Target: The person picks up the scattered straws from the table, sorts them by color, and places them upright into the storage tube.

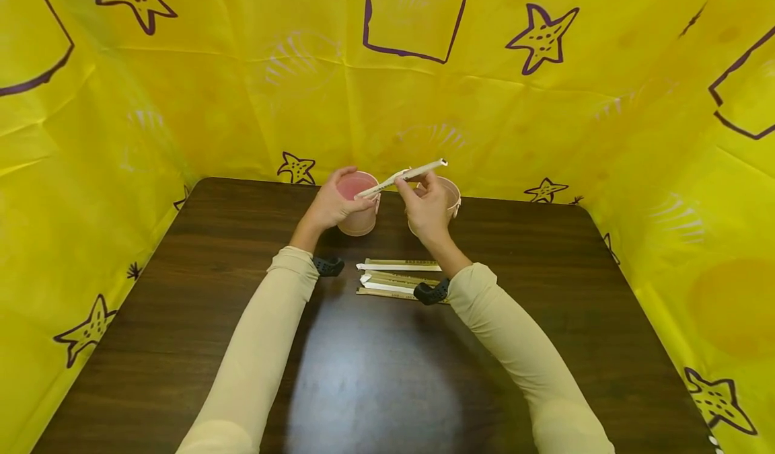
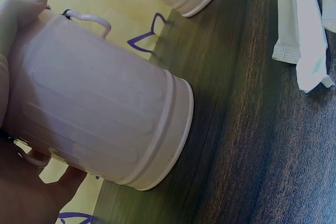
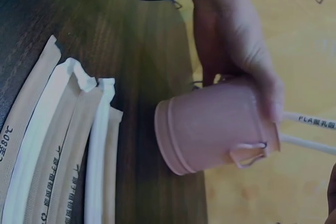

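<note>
My left hand (image 1: 331,204) grips a small pink bucket-shaped cup (image 1: 358,220) around its side; the cup has little side handles (image 2: 92,20). Between the thumb and fingers of my right hand (image 1: 428,210) are slim pale paper-wrapped straws (image 1: 424,169), apparently two, one bearing printed letters (image 3: 315,121). Their lower end lies over the cup's rim beside the left thumb; whether the thumb touches it, I cannot tell. Only an edge of the right hand (image 3: 332,198) shows in the right wrist view. Behind that hand stands a second pink cup (image 1: 453,197), partly hidden.
Several paper-wrapped straws (image 1: 396,266) lie side by side on the dark wooden table (image 1: 242,252), nearer me than the cups. Black wrist cameras (image 1: 431,292) sit at both cuffs. A yellow printed cloth (image 1: 387,104) surrounds the table's back and sides.
</note>
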Tool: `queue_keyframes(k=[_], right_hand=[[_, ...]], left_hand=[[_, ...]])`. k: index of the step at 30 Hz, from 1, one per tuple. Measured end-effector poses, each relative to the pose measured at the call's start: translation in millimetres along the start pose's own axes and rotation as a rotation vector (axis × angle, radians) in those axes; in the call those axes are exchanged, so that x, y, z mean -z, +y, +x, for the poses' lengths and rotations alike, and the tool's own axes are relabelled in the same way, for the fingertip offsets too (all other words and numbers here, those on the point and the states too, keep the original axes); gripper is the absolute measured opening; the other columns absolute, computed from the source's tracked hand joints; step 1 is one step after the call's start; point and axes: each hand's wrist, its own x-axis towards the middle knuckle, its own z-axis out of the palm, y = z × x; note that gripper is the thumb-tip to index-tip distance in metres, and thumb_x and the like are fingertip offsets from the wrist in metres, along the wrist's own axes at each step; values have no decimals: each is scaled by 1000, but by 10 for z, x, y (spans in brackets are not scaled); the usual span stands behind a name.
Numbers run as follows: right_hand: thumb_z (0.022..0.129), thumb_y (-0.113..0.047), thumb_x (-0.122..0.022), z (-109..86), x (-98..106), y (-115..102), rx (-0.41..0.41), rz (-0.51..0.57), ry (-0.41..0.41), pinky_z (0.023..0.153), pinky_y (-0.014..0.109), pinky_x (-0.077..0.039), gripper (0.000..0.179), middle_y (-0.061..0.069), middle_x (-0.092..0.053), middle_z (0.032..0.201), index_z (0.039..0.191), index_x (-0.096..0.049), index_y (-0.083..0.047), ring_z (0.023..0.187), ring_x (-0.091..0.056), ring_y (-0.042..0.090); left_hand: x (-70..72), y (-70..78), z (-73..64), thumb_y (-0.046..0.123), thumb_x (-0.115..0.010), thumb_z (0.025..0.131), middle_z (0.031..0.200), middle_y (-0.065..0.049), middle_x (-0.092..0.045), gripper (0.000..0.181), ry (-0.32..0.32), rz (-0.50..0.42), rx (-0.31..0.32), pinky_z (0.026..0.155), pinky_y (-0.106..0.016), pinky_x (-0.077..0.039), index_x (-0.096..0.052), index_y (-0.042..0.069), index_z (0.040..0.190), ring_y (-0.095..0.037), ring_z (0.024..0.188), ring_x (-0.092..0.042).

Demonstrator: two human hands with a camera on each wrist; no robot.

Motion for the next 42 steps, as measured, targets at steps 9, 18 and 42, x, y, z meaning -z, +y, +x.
queue_keyframes(k=[9, 18, 42], right_hand=[[96, -10, -70, 60, -109, 66, -164, -119, -88, 43, 17, -40, 21, 7, -64, 95, 113, -63, 1, 45, -46, 5], [96, -7, -70, 50, -184, 104, -255, -103, -125, 43, 17, -37, 22, 6, -63, 96, 114, -62, 1, 46, -47, 5], [93, -18, -75, -189, 241, 159, -318, -328, -248, 60, 21, -52, 38, 16, -69, 116, 123, -61, 1, 80, -62, 13]], left_hand=[[14, -21, 8, 30, -91, 76, 146, -16, -51, 95, -10, 0, 8, 113, -50, -43, -38, 18, 154, -32, 130, -52], [11, -4, -3, 31, -90, 78, 147, -16, -51, 94, -20, -11, 18, 114, -51, -41, -37, 17, 154, -33, 132, -52], [12, 14, -5, 29, -90, 78, 146, -17, -53, 93, -16, 16, 19, 114, -52, -41, -38, 18, 155, -35, 131, -53]])
